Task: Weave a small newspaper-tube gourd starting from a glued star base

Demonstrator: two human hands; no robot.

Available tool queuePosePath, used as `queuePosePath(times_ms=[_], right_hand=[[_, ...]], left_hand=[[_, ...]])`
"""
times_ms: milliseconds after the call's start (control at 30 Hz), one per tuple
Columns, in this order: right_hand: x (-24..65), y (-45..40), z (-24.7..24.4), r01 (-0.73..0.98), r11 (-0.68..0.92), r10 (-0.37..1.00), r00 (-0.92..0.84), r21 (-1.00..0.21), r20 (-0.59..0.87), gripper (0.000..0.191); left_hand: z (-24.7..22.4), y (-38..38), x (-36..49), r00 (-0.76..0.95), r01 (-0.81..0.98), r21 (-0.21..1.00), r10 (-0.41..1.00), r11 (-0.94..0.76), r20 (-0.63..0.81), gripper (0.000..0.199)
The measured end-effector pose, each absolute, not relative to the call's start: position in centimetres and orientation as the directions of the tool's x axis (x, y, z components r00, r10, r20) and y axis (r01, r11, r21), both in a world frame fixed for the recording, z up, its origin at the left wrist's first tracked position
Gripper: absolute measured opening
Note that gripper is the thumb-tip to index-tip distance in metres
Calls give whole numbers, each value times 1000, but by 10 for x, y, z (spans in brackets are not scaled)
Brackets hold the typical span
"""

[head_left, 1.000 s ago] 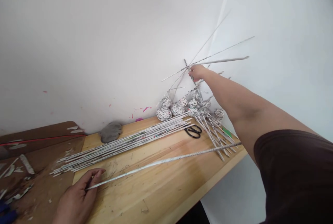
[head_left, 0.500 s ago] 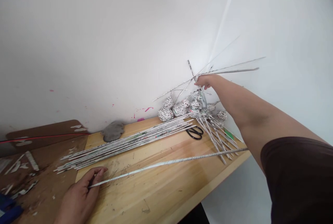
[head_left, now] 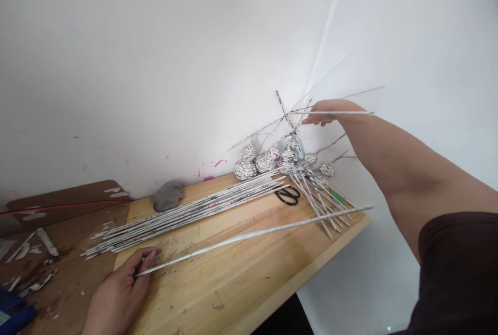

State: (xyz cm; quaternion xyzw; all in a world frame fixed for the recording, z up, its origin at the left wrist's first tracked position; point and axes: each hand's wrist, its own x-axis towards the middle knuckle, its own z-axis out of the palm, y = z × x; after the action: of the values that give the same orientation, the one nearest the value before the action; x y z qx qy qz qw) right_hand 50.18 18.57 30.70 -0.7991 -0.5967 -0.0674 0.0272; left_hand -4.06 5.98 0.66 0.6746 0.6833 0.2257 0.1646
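Crossed paper rods (head_left: 286, 115) fan out right of centre, above the woven gourd shapes (head_left: 246, 170) and near the corner where the walls meet. A second ago their crossing sat higher, with the right hand (head_left: 329, 105) right at it; now it has dropped slightly and the hand has shifted rightward, its fingertips apart from the crossing. Those fingers are loosely bent and one rod passes in front of the hand; whether they touch or grip any rod I cannot tell. It looks as though the crossed piece is being left in the corner.

At lower left, the left hand (head_left: 120, 288) has stayed put, pinching the near end of a long paper rod (head_left: 245, 236) that slants over the counter (head_left: 233, 285). Its far end, hidden by the arm before, now shows at right, across the loose rods (head_left: 315, 205).
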Motion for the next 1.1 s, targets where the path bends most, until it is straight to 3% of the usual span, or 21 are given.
queuePosePath(times_ms=[67, 133, 200, 267, 333, 433, 500, 600, 633, 733, 833, 1100], right_hand=[[502, 168, 319, 920, -392, 913, 388, 8, 124, 38], [506, 149, 326, 923, -365, 829, 382, -122, 407, 37], [513, 126, 324, 920, -217, 658, 384, -325, 648, 44], [520, 101, 312, 868, -43, 549, 435, -495, 714, 51], [523, 76, 290, 824, 51, 502, 468, -564, 727, 50], [512, 47, 249, 870, 75, 515, 384, -487, 766, 47], [497, 41, 220, 925, 27, 674, 263, -379, 690, 41], [477, 55, 177, 999, 48, 966, -42, -17, 254, 28], [472, 64, 164, 998, 65, 980, -65, 10, 190, 28], [466, 92, 131, 999, 9, 992, -14, 40, 125, 42], [469, 109, 117, 998, -49, 993, 43, 44, 112, 41], [486, 107, 178, 998, -33, 999, 36, -62, 36, 29]], left_hand=[[9, 59, -39, -33, 847, 532, 995, -21, 91, 31], [12, 59, -38, -36, 846, 533, 993, -29, 111, 30], [15, 57, -39, -62, 844, 537, 990, -15, 126, 31], [20, 54, -39, -116, 839, 544, 984, 23, 138, 33], [24, 51, -38, -156, 836, 547, 975, 46, 156, 34], [28, 48, -34, -164, 843, 537, 970, 42, 181, 35], [30, 47, -32, -156, 848, 529, 972, 42, 173, 35], [29, 47, -31, -171, 850, 524, 971, 58, 169, 36], [28, 46, -31, -179, 850, 523, 968, 63, 175, 36], [27, 43, -30, -186, 848, 527, 961, 51, 205, 36], [27, 40, -29, -195, 835, 549, 954, 39, 228, 37], [25, 45, -31, -203, 825, 564, 954, 44, 222, 38]])
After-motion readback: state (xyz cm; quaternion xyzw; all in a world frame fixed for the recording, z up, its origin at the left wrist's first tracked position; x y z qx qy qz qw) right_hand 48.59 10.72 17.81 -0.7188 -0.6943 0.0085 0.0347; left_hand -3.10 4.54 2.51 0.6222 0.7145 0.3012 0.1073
